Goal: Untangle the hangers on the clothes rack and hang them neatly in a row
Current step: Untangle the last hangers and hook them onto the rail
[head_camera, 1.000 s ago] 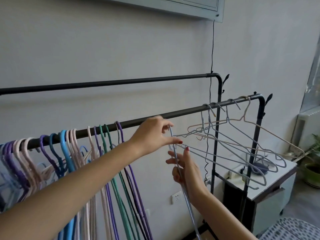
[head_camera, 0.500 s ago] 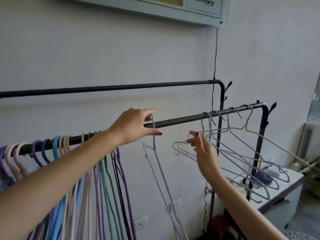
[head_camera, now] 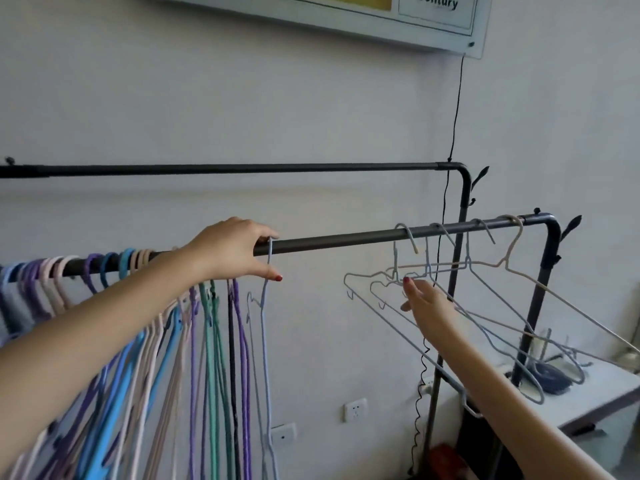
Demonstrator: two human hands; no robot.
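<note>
The left hand [head_camera: 235,249] sits on the front rail [head_camera: 346,241], its fingers curled over the rail and pinching the hook of a pale blue hanger [head_camera: 265,341] that hangs edge-on, just right of the tidy row [head_camera: 145,334] of coloured hangers. Whether the hook is fully seated over the rail cannot be told, since the fingers hide it. If it is only perched there, letting go could drop the hanger to the floor or let it swing into the purple one beside it in the row.

The right hand [head_camera: 427,303] is further right along the rail, fingers spread and relaxed, reaching into the tangle [head_camera: 485,306] of wire hangers; it touches or nearly touches their lower wires and grips none. That tangle is the greater risk. Four or so hooks sit on the rail near its right end, while the shoulders below cross and thread through each other. Pulling one hanger by its bar would likely drag its neighbours along the rail or lift their hooks off. The notched ends at the tangle's left could snag another wire and bend. A black cord [head_camera: 446,209] hangs down the wall behind the tangle, and a hanger swung back could catch it.
</note>
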